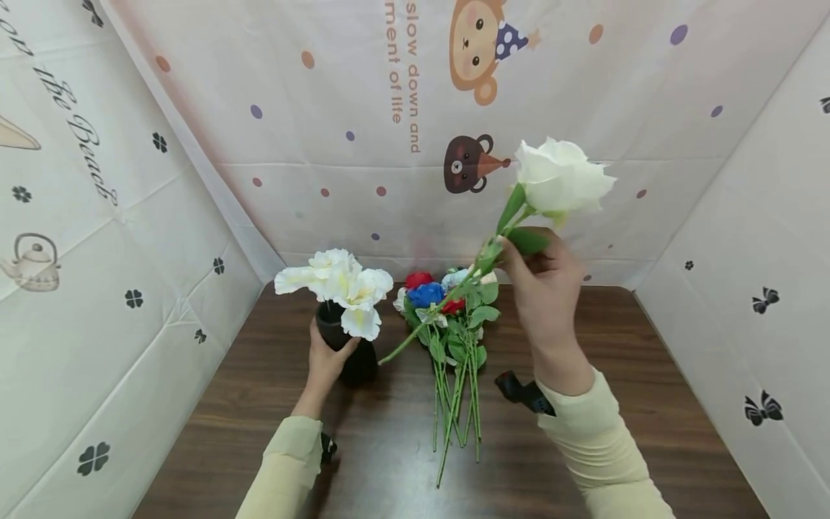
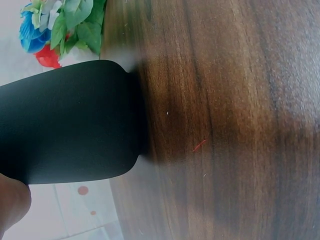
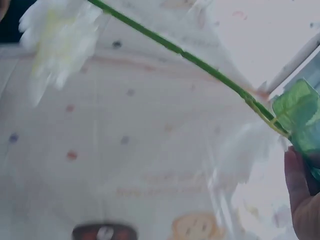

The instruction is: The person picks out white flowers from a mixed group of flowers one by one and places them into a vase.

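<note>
My left hand (image 1: 327,359) grips a black vase (image 1: 359,364) around its upper part, and the vase stands on the wooden table. White ruffled flowers (image 1: 344,281) with yellowish centres rise from its mouth. In the left wrist view the dark vase (image 2: 75,125) meets the tabletop, with a fingertip at its side. High on the right, my right hand (image 1: 547,288) pinches the green stem of a white rose (image 1: 564,176) just below the bloom. The stem slants down to the left, its cut end close beside the vase. In the right wrist view the stem (image 3: 180,52) crosses above the white flowers (image 3: 62,45).
Between the hands lies a bunch of artificial flowers (image 1: 426,294), red, blue and white, with their stems (image 1: 457,404) pointing toward me. Printed cloth walls (image 1: 350,209) enclose the wooden table (image 1: 402,490) at the back and both sides. Black straps (image 1: 525,394) sit at my wrists.
</note>
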